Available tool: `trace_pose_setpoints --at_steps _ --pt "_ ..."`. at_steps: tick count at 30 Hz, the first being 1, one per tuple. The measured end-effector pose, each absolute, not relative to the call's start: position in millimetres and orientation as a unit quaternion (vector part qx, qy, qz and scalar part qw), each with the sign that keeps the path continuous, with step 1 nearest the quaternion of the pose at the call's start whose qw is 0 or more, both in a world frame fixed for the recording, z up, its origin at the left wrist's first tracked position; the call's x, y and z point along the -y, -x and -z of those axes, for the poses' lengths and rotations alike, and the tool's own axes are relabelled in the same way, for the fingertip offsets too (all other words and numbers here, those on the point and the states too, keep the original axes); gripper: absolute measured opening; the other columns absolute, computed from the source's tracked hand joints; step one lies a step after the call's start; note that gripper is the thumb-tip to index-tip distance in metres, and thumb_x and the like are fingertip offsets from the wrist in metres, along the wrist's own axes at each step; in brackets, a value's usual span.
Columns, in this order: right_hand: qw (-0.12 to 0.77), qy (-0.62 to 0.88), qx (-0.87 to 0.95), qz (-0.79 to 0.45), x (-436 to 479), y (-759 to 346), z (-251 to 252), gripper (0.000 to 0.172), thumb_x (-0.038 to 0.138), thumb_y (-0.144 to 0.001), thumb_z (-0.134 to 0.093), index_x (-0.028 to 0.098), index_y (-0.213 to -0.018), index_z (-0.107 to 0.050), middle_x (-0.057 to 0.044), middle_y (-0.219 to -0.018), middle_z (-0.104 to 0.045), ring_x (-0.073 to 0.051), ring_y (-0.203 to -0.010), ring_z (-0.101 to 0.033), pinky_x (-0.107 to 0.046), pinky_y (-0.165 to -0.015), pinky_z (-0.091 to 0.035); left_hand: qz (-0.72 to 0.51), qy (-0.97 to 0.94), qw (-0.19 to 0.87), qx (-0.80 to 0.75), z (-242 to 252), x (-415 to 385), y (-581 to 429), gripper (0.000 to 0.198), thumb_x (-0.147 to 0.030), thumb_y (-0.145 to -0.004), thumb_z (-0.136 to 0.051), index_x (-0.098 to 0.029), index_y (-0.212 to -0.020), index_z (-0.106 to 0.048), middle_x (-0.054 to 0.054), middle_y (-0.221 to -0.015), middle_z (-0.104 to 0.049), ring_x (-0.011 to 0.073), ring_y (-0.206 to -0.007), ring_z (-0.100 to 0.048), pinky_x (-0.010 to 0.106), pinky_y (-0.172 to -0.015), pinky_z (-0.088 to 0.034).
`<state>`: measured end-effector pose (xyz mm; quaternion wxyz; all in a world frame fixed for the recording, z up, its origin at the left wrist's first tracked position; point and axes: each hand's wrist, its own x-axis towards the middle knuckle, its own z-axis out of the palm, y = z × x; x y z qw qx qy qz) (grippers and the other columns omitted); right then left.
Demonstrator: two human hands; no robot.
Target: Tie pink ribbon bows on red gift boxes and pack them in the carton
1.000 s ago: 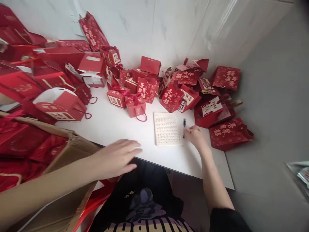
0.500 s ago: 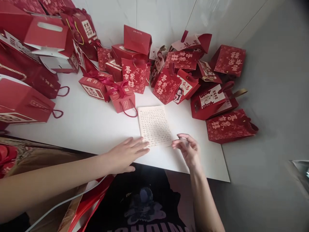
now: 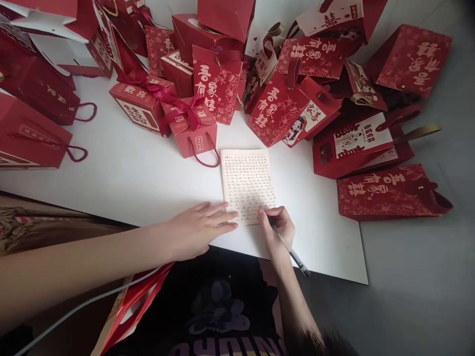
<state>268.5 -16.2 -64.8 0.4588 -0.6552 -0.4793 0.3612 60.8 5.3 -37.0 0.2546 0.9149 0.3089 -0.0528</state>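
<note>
A paper pad (image 3: 247,180) covered in rows of handwritten numbers lies on the white table (image 3: 156,188). My left hand (image 3: 196,227) rests flat with fingers stretched out, its fingertips over the pad's lower left edge. At the lower right of the pad, my right hand (image 3: 278,230) pinches a pen (image 3: 297,259) with a clear barrel and dark end. The pen slants down toward my wrist; its tip is hidden by my fingers, so I cannot tell whether it touches the paper.
Red gift boxes with ribbons (image 3: 191,126) and a box with a rope loop (image 3: 33,133) stand behind and left. More red boxes (image 3: 386,193) crowd the right side. A pale cable (image 3: 89,309) runs below my left arm, beside a red bag (image 3: 141,301).
My right hand has moved from beside the pad onto its lower right part, and the pen now shows clearly in it. The view has come closer to the table. My left hand stays flat.
</note>
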Motion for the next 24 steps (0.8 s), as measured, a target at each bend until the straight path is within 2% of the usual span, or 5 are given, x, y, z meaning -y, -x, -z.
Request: trace_pose_setpoints --at_steps 6,13,24 --pt "0.414 0.666 0.526 -0.329 14.1 -268.3 65.3 0.039 0.036 -0.08 -0.053 0.02 -0.051 -0.032 0.007 -0.049 -0.031 -0.007 -0.048 -0.029 -0.022 -0.047 -0.028 0.064 -0.919 0.232 -0.314 36.6 -3.9 -64.1 0.065 -0.006 -0.069 -0.049 -0.027 -0.13 -0.041 0.001 -0.144 -0.034 0.0211 -0.135 -0.022 0.036 -0.108 -0.018" --pt "0.377 0.68 0.547 -0.311 12.4 -269.6 65.2 0.036 0.033 -0.078 -0.053 0.02 -0.052 -0.032 0.007 -0.048 -0.031 -0.007 -0.047 -0.027 -0.022 -0.046 -0.026 0.055 -0.919 0.234 -0.314 37.7 -2.6 -63.7 0.061 -0.01 -0.071 -0.049 -0.027 -0.129 -0.041 0.001 -0.145 -0.033 0.0212 -0.136 -0.021 0.036 -0.108 -0.017" --pt "0.373 0.692 0.537 -0.306 13.0 -269.8 65.1 0.035 0.032 -0.078 -0.052 0.02 -0.052 -0.032 0.007 -0.049 -0.03 -0.007 -0.047 -0.027 -0.022 -0.045 -0.024 0.08 -0.916 0.236 -0.316 33.2 -2.7 -66.0 0.066 -0.007 -0.067 -0.051 -0.025 -0.13 -0.041 0.002 -0.145 -0.032 0.0225 -0.136 -0.021 0.037 -0.108 -0.018"
